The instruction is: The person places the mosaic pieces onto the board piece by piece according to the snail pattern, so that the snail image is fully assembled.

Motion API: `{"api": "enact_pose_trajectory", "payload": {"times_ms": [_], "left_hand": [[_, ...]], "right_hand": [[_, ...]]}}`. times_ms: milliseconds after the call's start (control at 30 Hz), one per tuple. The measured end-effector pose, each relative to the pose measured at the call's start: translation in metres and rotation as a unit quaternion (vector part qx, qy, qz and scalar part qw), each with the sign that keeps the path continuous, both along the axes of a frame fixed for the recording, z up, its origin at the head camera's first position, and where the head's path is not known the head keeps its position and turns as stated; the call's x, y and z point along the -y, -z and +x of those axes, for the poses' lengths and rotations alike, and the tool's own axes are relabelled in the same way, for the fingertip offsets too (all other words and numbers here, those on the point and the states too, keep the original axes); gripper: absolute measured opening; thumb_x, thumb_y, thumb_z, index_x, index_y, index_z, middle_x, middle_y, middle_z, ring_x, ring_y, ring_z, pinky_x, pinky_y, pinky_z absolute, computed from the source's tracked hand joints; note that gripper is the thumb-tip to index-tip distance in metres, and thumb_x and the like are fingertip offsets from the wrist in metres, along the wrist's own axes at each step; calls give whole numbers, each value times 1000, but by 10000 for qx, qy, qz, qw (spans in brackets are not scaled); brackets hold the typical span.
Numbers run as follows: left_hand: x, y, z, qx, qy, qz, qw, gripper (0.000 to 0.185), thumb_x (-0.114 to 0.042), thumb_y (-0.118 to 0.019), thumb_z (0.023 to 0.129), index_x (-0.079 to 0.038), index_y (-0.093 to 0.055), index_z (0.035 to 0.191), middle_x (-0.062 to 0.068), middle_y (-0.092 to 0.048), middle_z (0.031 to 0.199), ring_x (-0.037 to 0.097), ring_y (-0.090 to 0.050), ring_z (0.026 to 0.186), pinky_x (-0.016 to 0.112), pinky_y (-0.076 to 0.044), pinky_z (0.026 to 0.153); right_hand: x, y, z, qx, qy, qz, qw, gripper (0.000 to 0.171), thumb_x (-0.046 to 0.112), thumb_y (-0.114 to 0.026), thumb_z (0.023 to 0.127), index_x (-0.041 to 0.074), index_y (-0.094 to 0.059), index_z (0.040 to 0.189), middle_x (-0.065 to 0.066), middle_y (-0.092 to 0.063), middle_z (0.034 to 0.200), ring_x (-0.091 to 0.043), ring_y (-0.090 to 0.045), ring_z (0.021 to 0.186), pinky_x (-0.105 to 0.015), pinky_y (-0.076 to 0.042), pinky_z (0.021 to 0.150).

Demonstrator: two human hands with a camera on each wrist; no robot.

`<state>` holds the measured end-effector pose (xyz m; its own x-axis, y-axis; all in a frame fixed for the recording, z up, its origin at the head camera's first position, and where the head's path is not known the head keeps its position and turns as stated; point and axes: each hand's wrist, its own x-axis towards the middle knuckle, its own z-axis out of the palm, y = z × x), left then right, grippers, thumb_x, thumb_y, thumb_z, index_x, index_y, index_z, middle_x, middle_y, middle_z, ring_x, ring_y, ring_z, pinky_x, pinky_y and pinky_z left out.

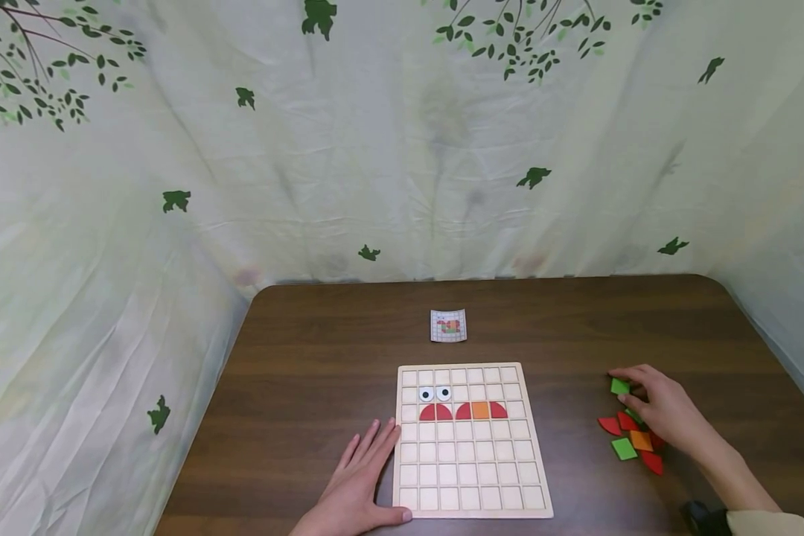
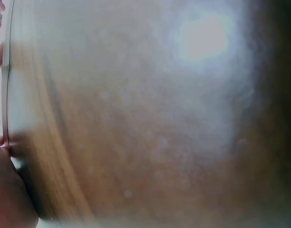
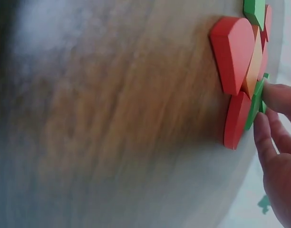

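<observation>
A pale gridded board (image 1: 446,452) lies on the table, with two eye pieces (image 1: 435,394), several red quarter-circle pieces (image 1: 428,412) and one orange square (image 1: 480,410) in its upper rows. Along its left edge rests my left hand (image 1: 351,491), fingers extended, thumb at the bottom corner. To the right, thumb and forefinger of my right hand (image 1: 666,408) pinch a green square block (image 1: 619,386) at the far end of a loose pile. That pile has red quarter-circle blocks (image 3: 233,54), an orange block (image 1: 641,441) and another green block (image 1: 624,449). My right palm partly hides it.
A small picture card (image 1: 448,326) with a coloured pattern on a grid lies behind the board. The brown table (image 1: 308,372) ends at a pale leaf-printed curtain (image 1: 402,149) at the back and sides.
</observation>
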<state>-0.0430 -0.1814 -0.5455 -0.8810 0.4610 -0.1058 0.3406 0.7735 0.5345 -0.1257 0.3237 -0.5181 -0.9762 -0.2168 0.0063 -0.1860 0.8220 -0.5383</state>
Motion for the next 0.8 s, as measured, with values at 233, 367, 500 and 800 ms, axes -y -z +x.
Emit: {"api": "enact_pose_trajectory", "payload": {"times_ms": [233, 367, 500, 800], "left_hand": [[-2, 0, -1, 299, -117, 53, 9995, 115, -78, -66, 70, -26, -16, 159, -7, -12, 164, 24, -7, 149, 44, -1, 113], [-2, 1, 0, 316, -138, 79, 9994, 115, -78, -66, 70, -26, -16, 159, -7, -13, 164, 25, -8, 149, 47, -3, 114], [-2, 1, 0, 291, -115, 56, 9995, 114, -78, -66, 70, -26, -16, 159, -8, -13, 164, 24, -7, 149, 41, 1, 114], [-1, 0, 0, 265, -97, -32, 9996, 115, -78, -66, 71, -25, -16, 159, -9, -11, 164, 23, -6, 150, 40, 2, 112]], "right_hand": [[3, 1, -2, -327, -51, -95, 9994, 35, 4, -78, 82, 8, -67, 115, -4, -59, 101, -12, -57, 75, -29, -49, 62], [6, 4, -3, -583, -109, -153, 9981, 35, 5, -80, 80, 12, -68, 112, 1, -59, 97, -7, -53, 73, -27, -47, 60], [11, 7, -3, -654, -148, -275, 9974, 36, 5, -82, 78, 14, -69, 110, 3, -59, 99, -8, -55, 78, -26, -49, 63], [35, 6, -3, -655, -336, -727, 9946, 33, 0, -76, 83, 15, -71, 111, 5, -63, 99, -5, -59, 75, -25, -51, 63]]}}
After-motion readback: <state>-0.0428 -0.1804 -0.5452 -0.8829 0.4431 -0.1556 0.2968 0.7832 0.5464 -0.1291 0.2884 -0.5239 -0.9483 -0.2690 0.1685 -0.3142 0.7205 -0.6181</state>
